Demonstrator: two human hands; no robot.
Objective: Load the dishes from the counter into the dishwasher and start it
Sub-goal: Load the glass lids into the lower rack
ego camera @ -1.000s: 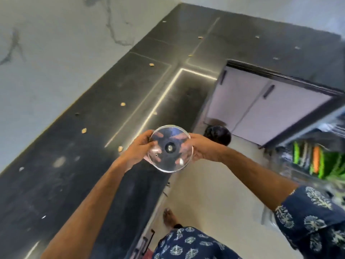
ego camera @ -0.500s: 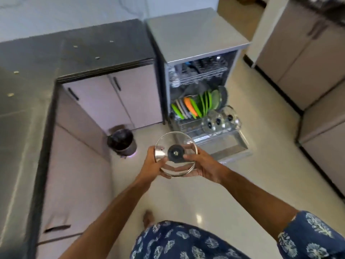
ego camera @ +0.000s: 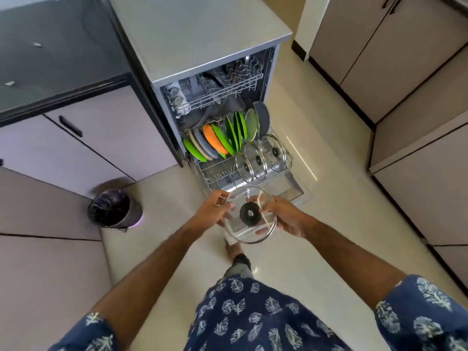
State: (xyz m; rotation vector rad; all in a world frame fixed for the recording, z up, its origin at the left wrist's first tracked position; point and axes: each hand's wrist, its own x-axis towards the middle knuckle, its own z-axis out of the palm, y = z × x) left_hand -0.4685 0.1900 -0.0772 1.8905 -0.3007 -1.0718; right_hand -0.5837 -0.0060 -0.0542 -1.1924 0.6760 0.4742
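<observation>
Up close, curled fingers (ego camera: pixel 226 200) of the left hand (ego camera: pixel 209 211) pinch the near-left rim of a glass lid (ego camera: pixel 249 214), while the right hand (ego camera: pixel 285 216) cups the opposite rim, its fingertips visible through the glass. Held between both hands, the lid tilts above the floor (ego camera: pixel 291 259), its black knob (ego camera: pixel 250 213) facing the camera, just in front of the lowered dishwasher door (ego camera: pixel 295 190).

Behind it, the lower rack (ego camera: pixel 217 174) is pulled out. Three more glass lids (ego camera: pixel 260 158) stand on edge at its right, and a row of green plates (ego camera: pixel 236 131) with one orange plate (ego camera: pixel 214 138) and several grey ones stands upright further back. The upper rack (ego camera: pixel 217 95) sits inside the dishwasher (ego camera: pixel 202 39); its contents are dark and hard to make out.

Left of the machine runs a dark counter (ego camera: pixel 58 59) over pale cabinet doors (ego camera: pixel 83 138), with a small bin (ego camera: pixel 111 207) on the floor below. More cabinets (ego camera: pixel 405 59) line the right side. Both forearms reach in from patterned blue sleeves (ego camera: pixel 425 312), and one foot (ego camera: pixel 234 248) shows beneath the lid; the rest of the person is cut off by the frame.
</observation>
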